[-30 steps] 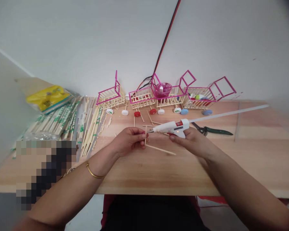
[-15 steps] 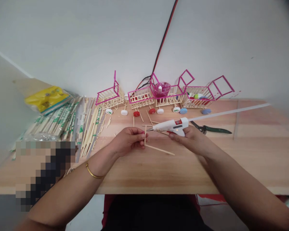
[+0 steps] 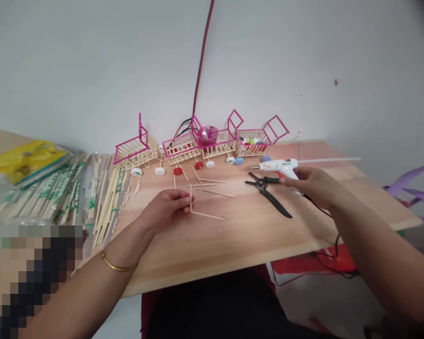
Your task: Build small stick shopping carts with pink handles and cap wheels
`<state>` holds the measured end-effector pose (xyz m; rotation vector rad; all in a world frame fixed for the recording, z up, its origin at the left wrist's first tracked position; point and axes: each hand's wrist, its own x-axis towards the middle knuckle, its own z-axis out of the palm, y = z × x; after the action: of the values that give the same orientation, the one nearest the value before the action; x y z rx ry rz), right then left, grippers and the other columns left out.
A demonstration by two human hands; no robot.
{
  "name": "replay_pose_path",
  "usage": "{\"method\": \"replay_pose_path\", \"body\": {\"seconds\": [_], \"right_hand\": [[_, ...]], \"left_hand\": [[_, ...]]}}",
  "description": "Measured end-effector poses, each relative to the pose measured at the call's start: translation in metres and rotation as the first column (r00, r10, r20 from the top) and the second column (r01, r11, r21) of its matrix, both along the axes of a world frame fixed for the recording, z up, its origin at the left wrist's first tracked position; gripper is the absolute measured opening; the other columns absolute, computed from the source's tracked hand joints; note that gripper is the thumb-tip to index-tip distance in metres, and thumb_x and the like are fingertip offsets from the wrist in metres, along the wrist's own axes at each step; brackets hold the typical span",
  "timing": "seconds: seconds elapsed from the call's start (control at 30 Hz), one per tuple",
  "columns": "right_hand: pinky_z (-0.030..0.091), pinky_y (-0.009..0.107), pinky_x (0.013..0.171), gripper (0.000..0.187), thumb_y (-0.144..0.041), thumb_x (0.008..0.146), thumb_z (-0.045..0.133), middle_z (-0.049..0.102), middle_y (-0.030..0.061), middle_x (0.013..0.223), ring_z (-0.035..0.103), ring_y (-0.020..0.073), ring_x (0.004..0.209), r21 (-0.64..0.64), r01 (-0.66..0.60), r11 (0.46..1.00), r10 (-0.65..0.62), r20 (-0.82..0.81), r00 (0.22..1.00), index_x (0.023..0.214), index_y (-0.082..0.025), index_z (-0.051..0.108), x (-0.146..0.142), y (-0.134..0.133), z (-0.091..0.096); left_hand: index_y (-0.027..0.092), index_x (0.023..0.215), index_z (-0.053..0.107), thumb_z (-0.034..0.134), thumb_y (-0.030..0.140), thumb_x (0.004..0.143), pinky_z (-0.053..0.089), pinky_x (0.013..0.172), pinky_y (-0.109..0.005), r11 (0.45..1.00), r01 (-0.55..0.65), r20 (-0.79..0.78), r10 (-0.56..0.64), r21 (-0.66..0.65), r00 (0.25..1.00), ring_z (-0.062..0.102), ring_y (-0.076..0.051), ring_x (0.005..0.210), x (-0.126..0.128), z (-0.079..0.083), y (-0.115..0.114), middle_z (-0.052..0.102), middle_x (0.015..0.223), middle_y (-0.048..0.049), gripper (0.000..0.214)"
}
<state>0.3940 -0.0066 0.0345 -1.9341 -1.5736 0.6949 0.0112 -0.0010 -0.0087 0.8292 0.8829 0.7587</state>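
Observation:
My left hand point(image 3: 167, 209) is closed, pinching a short upright wooden stick point(image 3: 191, 194) between thumb and fingers. At its lower end another stick point(image 3: 210, 216) meets it at an angle, stretching right over the table. Over at the right, my right hand point(image 3: 314, 184) is closed around a white glue gun point(image 3: 277, 165), whose nozzle points left and whose long glue stick juts out behind. Dark green-handled pruning shears point(image 3: 274, 203) lie with parted blades just below the gun, near my right fingers. Several loose sticks point(image 3: 219, 193) lie between the hands.
Small stick-built carts point(image 3: 182, 148) with pink rims and bottle-cap wheels line the wall. One holds a pink cup point(image 3: 208, 135). Bundled sticks point(image 3: 63, 188) and a yellow packet point(image 3: 35, 160) lie left. The gun's cord point(image 3: 337, 245) hangs over the table's front edge.
My right hand has carried the glue gun away from the stick joint, rightward to beside the shears. My left hand keeps its pinch on the stick. The view has turned right.

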Motion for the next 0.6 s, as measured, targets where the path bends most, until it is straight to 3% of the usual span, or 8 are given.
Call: {"method": "replay_pose_path", "body": {"seconds": [0.1,0.2,0.3,0.37,0.4,0.47,0.53,0.6], "right_hand": [[0.043,0.032,0.058,0.04,-0.053,0.068,0.069,0.067,0.0082,0.08,0.059,0.0205,0.067,-0.099,0.154,0.983,-0.151,0.038,0.988,0.086,-0.018,0.066,0.02,-0.005,-0.017],[0.045,0.034,0.062,0.04,-0.052,0.071,0.067,0.069,0.0124,0.084,0.063,0.0248,0.073,-0.08,0.209,0.975,-0.188,0.216,0.958,0.091,-0.017,0.067,0.025,-0.011,-0.026],[0.043,0.036,0.061,0.045,-0.055,0.077,0.06,0.067,0.0183,0.089,0.063,0.0278,0.076,0.094,0.179,0.979,-0.202,0.499,0.843,0.092,-0.014,0.067,0.011,-0.016,-0.019],[0.043,0.035,0.064,0.038,-0.05,0.084,0.054,0.065,0.018,0.095,0.062,0.0264,0.079,0.249,0.087,0.965,-0.215,0.554,0.804,0.09,-0.015,0.066,-0.013,-0.015,-0.011],[0.044,0.034,0.067,0.029,-0.044,0.086,0.054,0.066,0.014,0.092,0.062,0.0242,0.079,0.273,-0.028,0.962,-0.122,0.517,0.847,0.086,-0.017,0.067,-0.03,-0.013,-0.009],[0.045,0.032,0.073,0.018,-0.032,0.087,0.054,0.068,0.0088,0.089,0.062,0.0212,0.082,0.215,-0.298,0.93,0.187,0.421,0.887,0.087,-0.019,0.067,-0.067,-0.005,-0.008],[0.045,0.031,0.076,0.015,-0.027,0.087,0.055,0.069,0.0074,0.092,0.062,0.0198,0.083,0.113,-0.504,0.857,0.432,0.377,0.819,0.091,-0.019,0.067,-0.102,0.006,-0.014],[0.044,0.031,0.077,0.015,-0.025,0.087,0.055,0.068,0.0089,0.092,0.061,0.0207,0.085,0.03,-0.604,0.797,0.542,0.405,0.736,0.094,-0.017,0.066,-0.128,0.015,-0.024]], "left_hand": [[0.011,0.072,0.067,0.084,0.028,0.06,0.048,0.057,-0.021,1.0,-0.014,-0.016,0.014,0.008,1.0,0.053,-0.006,0.053,0.002,0.001,0.0,0.062,0.062,0.0011,0.027],[0.011,0.072,0.066,0.085,0.028,0.058,0.049,0.057,-0.02,0.999,-0.042,-0.032,0.042,0.0,0.999,0.053,-0.006,0.054,0.004,0.001,0.0,0.062,0.062,0.001,0.029],[0.011,0.072,0.066,0.084,0.027,0.058,0.049,0.058,-0.021,0.998,-0.064,-0.047,0.063,-0.012,0.997,0.053,-0.006,0.054,0.006,-0.001,0.0,0.062,0.062,0.0009,0.028],[0.011,0.073,0.065,0.084,0.027,0.059,0.05,0.058,-0.022,0.997,-0.077,-0.058,0.076,-0.017,0.995,0.054,-0.006,0.054,0.007,-0.003,0.0,0.062,0.062,0.0013,0.028],[0.011,0.074,0.065,0.084,0.027,0.059,0.05,0.059,-0.022,0.997,-0.081,-0.064,0.08,-0.018,0.995,0.054,-0.006,0.054,0.007,-0.004,0.0,0.062,0.061,0.0016,0.028],[0.012,0.073,0.065,0.083,0.028,0.06,0.05,0.059,-0.022,0.997,-0.082,-0.074,0.081,-0.012,0.994,0.054,-0.006,0.053,0.007,-0.005,0.0,0.062,0.06,0.002,0.028],[0.012,0.072,0.065,0.082,0.028,0.062,0.049,0.059,-0.022,0.997,-0.075,-0.085,0.075,-0.005,0.994,0.054,-0.006,0.053,0.007,-0.006,0.0,0.061,0.059,0.0022,0.027],[0.012,0.072,0.064,0.081,0.028,0.063,0.048,0.058,-0.021,0.997,-0.072,-0.098,0.072,0.001,0.993,0.054,-0.006,0.052,0.006,-0.006,-0.001,0.061,0.058,0.0024,0.025]]}}
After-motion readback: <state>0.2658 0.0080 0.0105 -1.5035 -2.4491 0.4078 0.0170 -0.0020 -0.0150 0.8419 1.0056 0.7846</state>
